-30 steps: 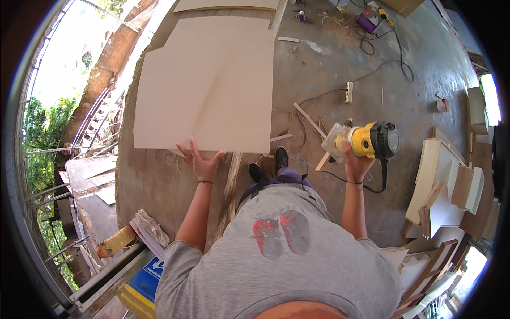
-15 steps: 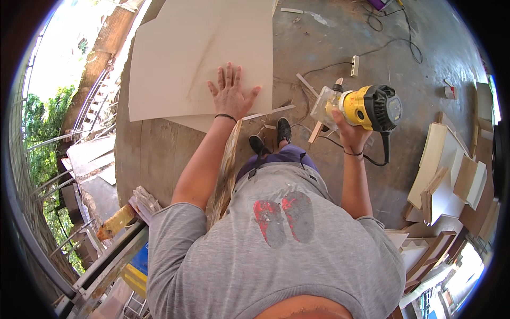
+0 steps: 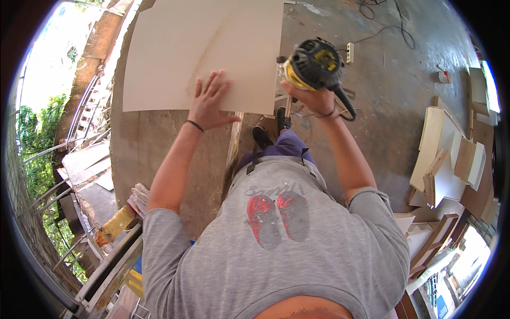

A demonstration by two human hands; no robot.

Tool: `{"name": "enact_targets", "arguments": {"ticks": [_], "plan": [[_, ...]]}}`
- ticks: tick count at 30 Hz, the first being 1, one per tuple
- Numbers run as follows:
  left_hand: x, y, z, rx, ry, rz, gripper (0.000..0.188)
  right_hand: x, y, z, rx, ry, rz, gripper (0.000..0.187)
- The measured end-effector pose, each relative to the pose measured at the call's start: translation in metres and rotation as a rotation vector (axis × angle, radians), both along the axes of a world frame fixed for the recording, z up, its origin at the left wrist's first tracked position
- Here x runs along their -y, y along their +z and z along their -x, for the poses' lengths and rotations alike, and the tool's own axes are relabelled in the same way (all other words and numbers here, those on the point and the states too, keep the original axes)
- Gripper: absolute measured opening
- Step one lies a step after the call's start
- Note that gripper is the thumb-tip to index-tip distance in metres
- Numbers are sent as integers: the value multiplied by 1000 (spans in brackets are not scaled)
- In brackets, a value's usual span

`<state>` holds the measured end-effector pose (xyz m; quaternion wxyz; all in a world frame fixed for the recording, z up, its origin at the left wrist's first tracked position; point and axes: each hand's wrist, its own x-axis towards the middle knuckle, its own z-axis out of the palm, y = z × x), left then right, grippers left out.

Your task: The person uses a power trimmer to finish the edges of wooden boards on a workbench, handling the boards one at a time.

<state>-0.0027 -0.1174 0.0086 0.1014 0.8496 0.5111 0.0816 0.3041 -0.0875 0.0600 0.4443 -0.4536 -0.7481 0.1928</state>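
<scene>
A large pale board (image 3: pixel 175 58) lies on a wooden workbench (image 3: pixel 164 165), with a faint brownish streak across its face. My left hand (image 3: pixel 212 103) rests near the board's close edge, fingers spread and slightly blurred, thumb pointing right. At the board's right edge my right hand (image 3: pixel 314 101) grips a yellow and black trim router (image 3: pixel 317 64). Its black motor cap is turned up toward me, and its cord end hangs at the lower right. The router's base is mostly hidden beneath the body, so I cannot tell whether it touches the board.
A white power strip (image 3: pixel 350 52) and dark cords lie on the floor to the right. A small paint pot (image 3: pixel 444 76) stands farther right. Stacked wooden box pieces (image 3: pixel 443 154) line the right side. A railing and greenery (image 3: pixel 40 133) are at far left.
The router has moved left to the board's right edge and tipped so its cap faces up. My left hand has shifted left and nearer me. The board has shifted slightly.
</scene>
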Motion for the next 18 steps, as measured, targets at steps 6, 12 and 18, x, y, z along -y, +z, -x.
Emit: {"name": "enact_targets", "arguments": {"ticks": [6,12,18], "plan": [[-15,-11,24,-9,105,-67,98,-34,-22,21,-98,44,113,33],[-16,-4,32,31,87,-90,100,-35,-17,42,-58,-5,149,37],[-24,-10,36,23,88,-93,97,-43,-20,50,-110,36,99,41]]}}
